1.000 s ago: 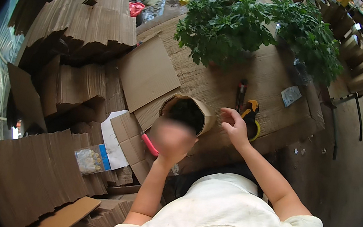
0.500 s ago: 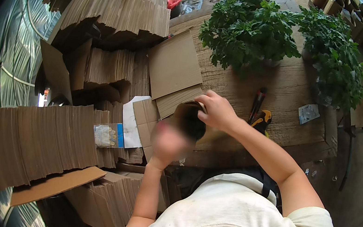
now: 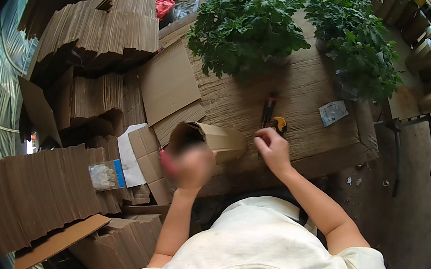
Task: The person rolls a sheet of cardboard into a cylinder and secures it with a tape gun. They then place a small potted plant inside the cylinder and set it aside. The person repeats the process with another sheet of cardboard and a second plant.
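My left hand (image 3: 196, 168) is blurred, closed at the near rim of a folded cardboard sleeve (image 3: 228, 141). The sleeve lies on its side with its dark hollow end towards the left. A small red thing (image 3: 168, 164) shows at the left edge of that hand, too smeared to name. My right hand (image 3: 274, 151) is apart from the sleeve, fingers loosely bent, and I see nothing held in them. Just past its fingers lie a yellow-and-black hand tool (image 3: 280, 125), partly hidden by the hand, and a slim red-and-black tool (image 3: 269, 109).
Tall stacks of flat cardboard (image 3: 97, 30) fill the left side. Cardboard sheets (image 3: 171, 79) lie on the wooden table (image 3: 311, 126) beside a white paper (image 3: 131, 152). Leafy potted plants (image 3: 248, 28) stand at the back. A small packet (image 3: 333, 114) lies at right.
My right hand has let go of the sleeve's rim and moved right, by the tools. The sleeve has turned from its opening facing up to lying sideways. The whole view has shifted.
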The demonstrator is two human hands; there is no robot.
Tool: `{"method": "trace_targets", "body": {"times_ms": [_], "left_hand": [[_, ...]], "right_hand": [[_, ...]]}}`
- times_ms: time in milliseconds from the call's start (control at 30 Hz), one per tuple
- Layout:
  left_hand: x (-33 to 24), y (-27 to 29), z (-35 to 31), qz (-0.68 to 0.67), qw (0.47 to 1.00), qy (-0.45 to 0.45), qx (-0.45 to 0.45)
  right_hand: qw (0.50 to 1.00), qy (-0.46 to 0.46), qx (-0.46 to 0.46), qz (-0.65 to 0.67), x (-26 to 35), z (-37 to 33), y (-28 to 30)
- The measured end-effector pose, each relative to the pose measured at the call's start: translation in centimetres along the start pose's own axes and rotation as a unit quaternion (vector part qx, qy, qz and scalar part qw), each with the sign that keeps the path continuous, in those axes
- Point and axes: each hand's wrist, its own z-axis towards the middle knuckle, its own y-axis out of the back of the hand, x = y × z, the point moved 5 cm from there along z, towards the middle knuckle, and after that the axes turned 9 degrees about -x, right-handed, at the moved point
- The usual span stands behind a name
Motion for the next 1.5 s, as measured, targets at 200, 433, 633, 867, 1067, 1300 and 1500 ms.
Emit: {"method": "trace_targets", "body": {"times_ms": [200,433,633,867,1067,1300,1500], "left_hand": [[-1.9,0.1,0.6,0.019,0.989,0.120,0.086],[-2.3,0.4,1.5,0.047,0.956,0.260,0.128],[-2.1,0.4,1.1,0.046,0.929,0.328,0.163],[-0.8,2.2,8.0,0.089,0.929,0.307,0.187],[-3.1,-2.0,11.4,-0.262,0.858,0.387,0.211],[-6.6,-10.2,7.5,-0.437,0.520,0.597,0.427],[-7.5,-10.1,8.0,-0.464,0.489,0.622,0.398]], "right_hand": [[0.884,-0.135,0.186,-0.406,-7.1,0.6,-2.5],[0.875,-0.161,0.155,-0.429,-14.8,0.5,-4.1],[0.876,-0.017,0.028,-0.480,-13.9,-2.1,2.1],[0.925,-0.002,-0.088,-0.370,-17.9,-1.9,4.4],[0.929,-0.245,0.098,0.261,-9.5,-2.8,11.3],[0.826,-0.210,0.168,0.495,-3.3,-4.4,11.6],[0.834,-0.181,0.166,0.495,-3.3,-4.2,11.3]]}}
